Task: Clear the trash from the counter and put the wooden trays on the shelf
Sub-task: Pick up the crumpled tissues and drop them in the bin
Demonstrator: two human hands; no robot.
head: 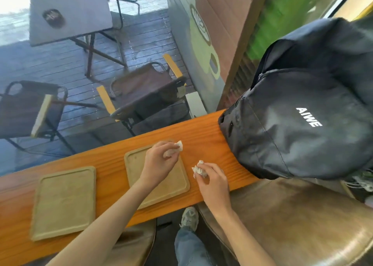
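Observation:
Two pale wooden trays lie on the orange wooden counter (201,128). The left tray (64,202) is empty. Over the right tray (171,183) hovers my left hand (159,160), shut on a crumpled white tissue (179,145) near the tray's far right corner. Just right of that tray, above the bare counter, my right hand (212,180) is shut on a second crumpled white tissue (198,169). Both forearms reach in from the bottom of the view.
A large black backpack (302,120) sits on the counter's right end, close to my right hand. Brown leather stools (302,215) stand below the counter's near edge. Beyond a window pane are folding chairs (145,92) and a grey table (70,13).

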